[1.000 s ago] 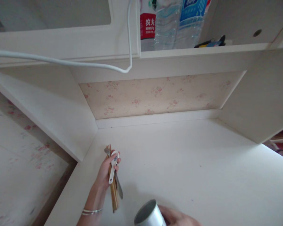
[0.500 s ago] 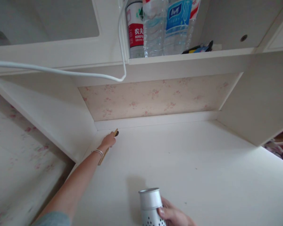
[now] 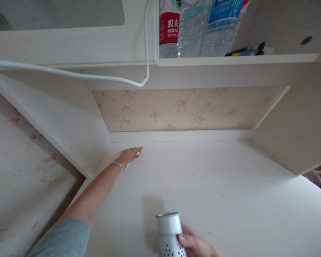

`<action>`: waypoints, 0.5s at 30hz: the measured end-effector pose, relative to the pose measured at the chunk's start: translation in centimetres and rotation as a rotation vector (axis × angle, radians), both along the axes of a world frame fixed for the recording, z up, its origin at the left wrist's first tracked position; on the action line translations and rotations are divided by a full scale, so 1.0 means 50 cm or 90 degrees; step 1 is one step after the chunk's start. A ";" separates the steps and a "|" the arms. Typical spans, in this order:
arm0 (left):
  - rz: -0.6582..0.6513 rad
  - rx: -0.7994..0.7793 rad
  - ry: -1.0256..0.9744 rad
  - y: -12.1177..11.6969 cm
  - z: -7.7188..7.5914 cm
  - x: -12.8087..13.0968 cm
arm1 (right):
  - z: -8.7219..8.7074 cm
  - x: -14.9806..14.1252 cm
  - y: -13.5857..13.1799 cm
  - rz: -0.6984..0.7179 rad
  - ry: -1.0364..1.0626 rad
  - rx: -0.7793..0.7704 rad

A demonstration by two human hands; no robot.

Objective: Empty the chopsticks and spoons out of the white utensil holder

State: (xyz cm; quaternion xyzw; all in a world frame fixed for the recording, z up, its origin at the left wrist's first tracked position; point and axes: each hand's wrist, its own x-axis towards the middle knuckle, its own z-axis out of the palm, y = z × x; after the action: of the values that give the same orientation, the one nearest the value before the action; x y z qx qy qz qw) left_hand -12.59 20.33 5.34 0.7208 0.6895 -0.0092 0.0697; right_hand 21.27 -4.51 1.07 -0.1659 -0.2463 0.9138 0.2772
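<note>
My left hand (image 3: 128, 156) reaches to the back left corner of the white tabletop, closed around chopsticks (image 3: 139, 149) whose yellowish ends stick out past the fingers. Against them lies a small shiny piece (image 3: 138, 152) that looks like a spoon's bowl, and a thin pale handle end shows below the palm. At the bottom middle, my right hand (image 3: 194, 241) grips a silver metal utensil holder (image 3: 169, 225) from its right side. The holder stands upright, its rim facing up and its lower wall pierced with round holes. Its inside and base are hidden.
The white tabletop (image 3: 203, 200) is bounded by side panels and a low back ledge (image 3: 182, 136). An overhead cabinet holds water bottles (image 3: 194, 32) and small dark items (image 3: 246, 51). A white cable (image 3: 96, 76) hangs across the front left, below the glass-fronted door.
My left hand has moved slightly right and turned, so the chopsticks show less of their length. The right hand and holder stay nearly still. The view has shifted, with the cabinet higher.
</note>
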 end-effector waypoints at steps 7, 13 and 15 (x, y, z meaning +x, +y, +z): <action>0.038 -0.013 0.011 0.028 0.011 -0.015 | -0.010 -0.001 -0.001 -0.008 0.016 -0.009; 0.147 -0.035 0.019 0.054 0.021 -0.056 | -0.022 0.002 -0.003 -0.018 0.016 0.003; 0.175 -0.040 0.020 0.056 0.022 -0.072 | -0.022 0.000 -0.003 -0.015 0.020 0.002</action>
State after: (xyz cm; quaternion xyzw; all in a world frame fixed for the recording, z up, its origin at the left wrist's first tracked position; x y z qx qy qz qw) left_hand -16.18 23.15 6.45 0.6167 0.7822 -0.0326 0.0820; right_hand 21.25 -4.68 -0.04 -0.1540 -0.2411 0.9126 0.2919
